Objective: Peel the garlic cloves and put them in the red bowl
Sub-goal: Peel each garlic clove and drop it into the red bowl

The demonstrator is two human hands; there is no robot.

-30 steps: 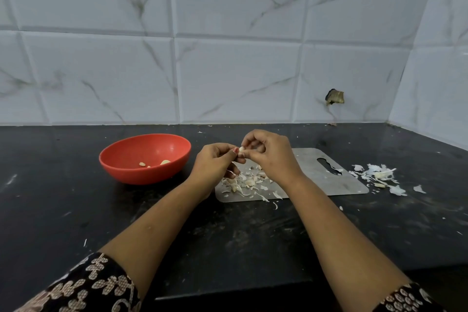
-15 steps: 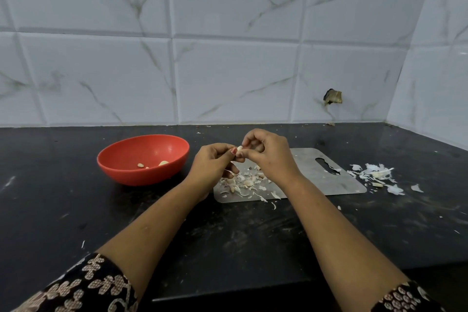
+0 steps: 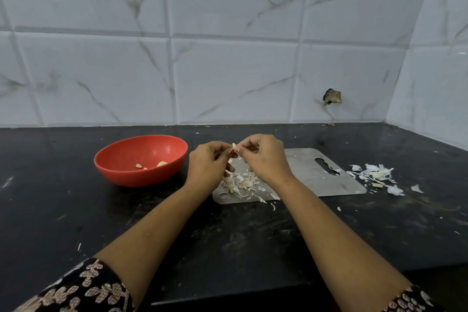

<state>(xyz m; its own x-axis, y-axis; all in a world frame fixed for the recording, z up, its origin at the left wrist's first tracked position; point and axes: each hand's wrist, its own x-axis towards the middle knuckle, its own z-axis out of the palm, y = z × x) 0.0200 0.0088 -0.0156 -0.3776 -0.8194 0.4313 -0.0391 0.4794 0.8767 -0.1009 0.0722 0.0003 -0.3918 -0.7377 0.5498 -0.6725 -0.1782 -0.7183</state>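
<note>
Head view: hands (image 3: 209,163) (image 3: 266,157) pinch one garlic clove (image 3: 234,145).

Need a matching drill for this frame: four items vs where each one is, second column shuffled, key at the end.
Items
1. red bowl
2. cutting board
3. garlic clove
4. peel pile

Places
a. pinched between left hand and right hand, above the board
b. on the counter, just off the board's right end
c. left of the hands, with a few peeled cloves inside
d. flat under the hands, skins scattered on its left part

Pairs: 1-c, 2-d, 3-a, 4-b
</note>
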